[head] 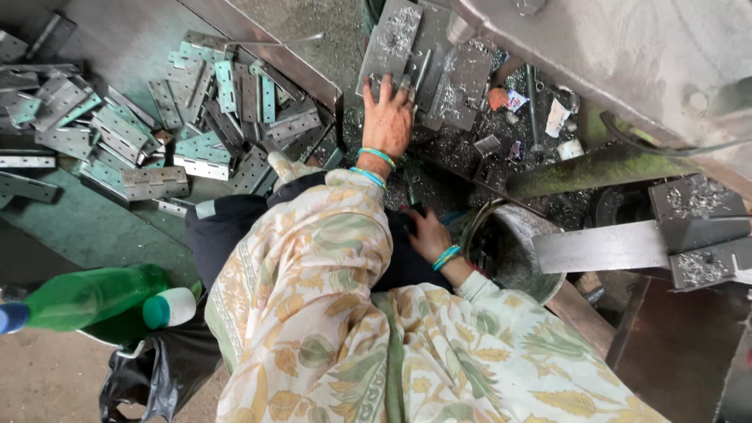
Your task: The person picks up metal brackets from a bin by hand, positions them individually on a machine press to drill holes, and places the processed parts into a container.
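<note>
Hinges (188,153) lay heaped at ten o'clock, a pile we judged already worked. Our left hand (386,117) lay flat, fingers spread, on grey metal plates (399,47) at twelve o'clock, pressing rather than gripping. Our right hand (427,233) sat low by the steel bowl (509,251) at three o'clock; whether it held anything we could not tell. Shavings littered the floor (501,125); the plates seemingly remained unfinished.

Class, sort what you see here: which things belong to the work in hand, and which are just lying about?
In hand: left hand pressing on grey metal plates; right hand; heap of metal hinges.
Lying about: green plastic bottle, black bag, metal shavings.
</note>
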